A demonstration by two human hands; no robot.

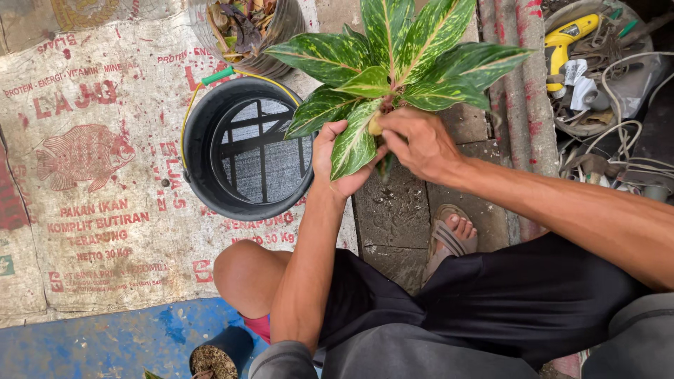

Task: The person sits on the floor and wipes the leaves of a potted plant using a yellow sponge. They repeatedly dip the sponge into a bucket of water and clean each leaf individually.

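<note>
The left hand [335, 160] closes its grip around the base of a leafy plant with broad green leaves splashed yellow and cream [393, 70], fingers wrapped about the bunched stems where one drooping leaf covers the palm. The right hand [420, 144] pinches narrow at the same point, fingertips on the pale stem just under the leaf crown. The plant is held up in the air, upright, above the grey stone paving [397, 210] and just beside the rim of a black round plastic bucket with a yellow wire handle [242, 151].

It looks light, but the leaves are soft and would crease or tear, and the leaf stalks seem likely to snap if bent. The firm lower stem, where both hands already sit, seems the safest place to hold; whether roots or soil hang below is hidden.

The bucket stands on a printed white woven sack [98, 182] spread over the ground. A pot of dry brown leaves [246, 28] sits beyond it, and a yellow power drill [569, 35] lies among tangled cables far right.
</note>
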